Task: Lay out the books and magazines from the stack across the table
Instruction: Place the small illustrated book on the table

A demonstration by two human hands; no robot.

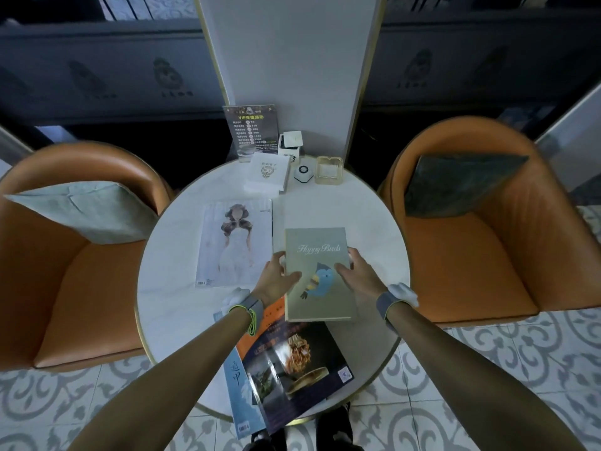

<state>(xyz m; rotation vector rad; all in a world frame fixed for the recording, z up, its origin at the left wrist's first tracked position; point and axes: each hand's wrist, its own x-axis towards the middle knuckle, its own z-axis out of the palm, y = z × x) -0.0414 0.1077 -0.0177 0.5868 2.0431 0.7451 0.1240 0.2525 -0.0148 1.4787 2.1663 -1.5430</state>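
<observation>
A grey-green book (317,245) titled "Happy Birds", with a blue bird on its cover, lies at the middle right of the round white table (367,216). My left hand (276,276) grips its left edge and my right hand (357,271) grips its right edge. Its near end overlaps the remaining stack at the table's front edge: a dark magazine (292,369) with orange at its top, lying on a light blue magazine (239,388). A white magazine (235,242) showing a figure in a white dress lies flat on the left half of the table.
At the table's back stand a dark price sign (252,130), a white booklet (268,172), a white box (290,143), a small round white device (303,173) and a glass ashtray (329,170). Orange armchairs with cushions flank the table, left (65,288) and right (487,255).
</observation>
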